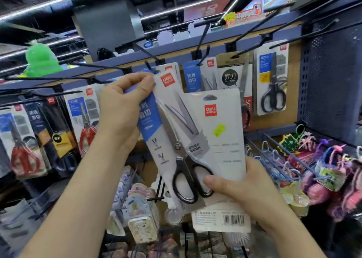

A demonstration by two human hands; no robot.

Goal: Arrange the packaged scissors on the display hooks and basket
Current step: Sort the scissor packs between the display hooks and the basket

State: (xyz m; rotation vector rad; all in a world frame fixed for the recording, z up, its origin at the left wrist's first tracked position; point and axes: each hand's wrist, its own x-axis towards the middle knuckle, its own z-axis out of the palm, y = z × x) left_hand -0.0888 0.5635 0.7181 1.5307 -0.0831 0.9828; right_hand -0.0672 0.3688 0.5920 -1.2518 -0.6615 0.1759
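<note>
The white-and-blue card pack of black-handled steel scissors (177,146), with a red logo, tilts just below a black wire hook (149,67). The left hand (125,109) has its grip pinched on the top corner. The right hand (244,191) has its grip closed on the lower end, together with a second white card pack (225,150) behind, yellow-stickered.

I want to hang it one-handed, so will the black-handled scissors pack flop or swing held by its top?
Probably stiff: the scissors pack looks like flat card, unbent between the left hand and right hand. Likely bottom-heavy, since the handles sit low, so it may swing.
</note>
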